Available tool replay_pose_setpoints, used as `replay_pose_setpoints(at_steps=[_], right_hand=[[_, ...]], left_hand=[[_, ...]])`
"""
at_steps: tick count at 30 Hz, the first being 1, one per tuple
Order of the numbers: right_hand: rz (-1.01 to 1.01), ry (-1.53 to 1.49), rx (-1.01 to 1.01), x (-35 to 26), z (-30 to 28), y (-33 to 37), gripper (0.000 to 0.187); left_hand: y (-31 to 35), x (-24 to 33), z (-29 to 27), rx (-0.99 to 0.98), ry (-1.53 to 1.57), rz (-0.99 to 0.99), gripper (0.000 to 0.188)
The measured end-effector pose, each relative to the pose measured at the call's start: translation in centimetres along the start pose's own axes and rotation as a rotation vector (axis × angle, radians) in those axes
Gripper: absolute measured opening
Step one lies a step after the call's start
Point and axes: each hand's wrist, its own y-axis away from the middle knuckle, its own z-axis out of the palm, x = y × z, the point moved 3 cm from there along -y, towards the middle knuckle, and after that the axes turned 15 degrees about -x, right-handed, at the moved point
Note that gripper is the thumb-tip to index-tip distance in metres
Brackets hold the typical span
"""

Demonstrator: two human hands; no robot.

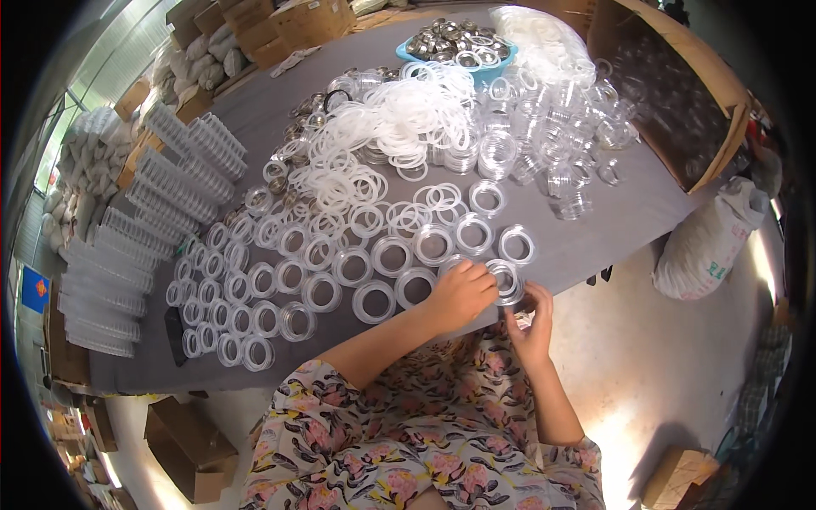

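Note:
At the near table edge, my left hand (464, 296) has its fingers closed on the left rim of a clear plastic ring (507, 282). My right hand (533, 325) curls around the same ring from the right, thumb below and fingertips at its edge. Another clear ring beside my left hand is partly covered by it. Rows of similar thick clear rings (374, 302) lie flat to the left, and a few more, such as one clear ring (517, 244), lie just beyond my hands. Thin white flat rings (365, 183) form a loose heap farther back.
Tall stacks of clear rings (106, 280) stand at the left. A blue basin (489, 75) of metal lids sits at the back, near a heap of clear plastic pieces (552, 127). An open cardboard box (718, 140) and a white sack (710, 242) are at the right.

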Motion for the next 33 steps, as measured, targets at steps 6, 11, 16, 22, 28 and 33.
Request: replay_pose_setpoints(at_steps=[6,11,16,22,28,33], right_hand=[[0.091,-0.007,-0.011,0.5,0.3,0.0,0.063],[0.088,-0.015,-0.027,0.3,0.2,-0.1,0.062],[0.038,0.135,-0.031,-0.1,-0.4,-0.4,0.073],[-0.086,0.287,-0.113,-0.2,-1.5,-3.8,0.1],[-0.13,0.332,-0.308,-0.7,0.3,-6.5,0.095],[-0.165,0.309,-0.341,-1.9,1.7,-7.1,0.085]], left_hand=[[-0.9,-0.2,0.7,-0.034,0.144,-0.076,0.012],[-1.8,-1.0,0.8,-0.218,0.238,0.001,0.008],[-1.8,-1.3,-0.3,-0.287,0.28,-0.017,0.016],[1.7,-1.7,-3.9,-0.304,0.104,-0.264,0.061],[7.9,-1.6,-1.2,-0.382,-0.097,-0.4,0.075],[10.2,-2.4,-1.0,-0.32,-0.186,-0.353,0.061]])
